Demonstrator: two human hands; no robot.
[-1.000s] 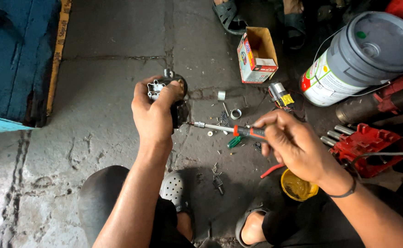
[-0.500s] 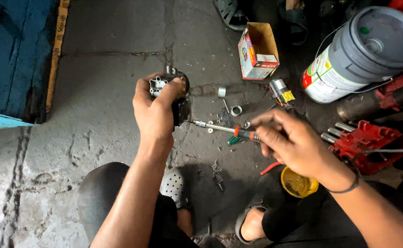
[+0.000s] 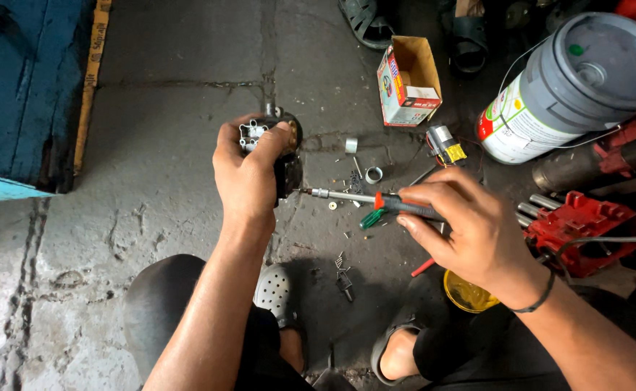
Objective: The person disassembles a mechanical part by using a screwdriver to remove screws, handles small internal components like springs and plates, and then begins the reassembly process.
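My left hand (image 3: 249, 170) grips a small black mechanical part (image 3: 289, 156) with a pale insert on top, held above the concrete floor. My right hand (image 3: 470, 224) holds a screwdriver (image 3: 365, 198) with an orange and grey handle and a metal shaft. The shaft points left, and its tip touches the side of the black part just below my left thumb. Small metal rings (image 3: 373, 174), washers and screws lie on the floor beneath the tool.
An open cardboard box (image 3: 408, 81) lies at the back, a grey bucket (image 3: 575, 83) on its side at the right, and a red tool holder (image 3: 579, 228) with sockets beside my right hand. A yellow cup (image 3: 466, 293) sits by my knee. A blue board (image 3: 21, 94) borders the left.
The screwdriver tip has moved left and now meets the black part. Both hands stay nearly in the same place.
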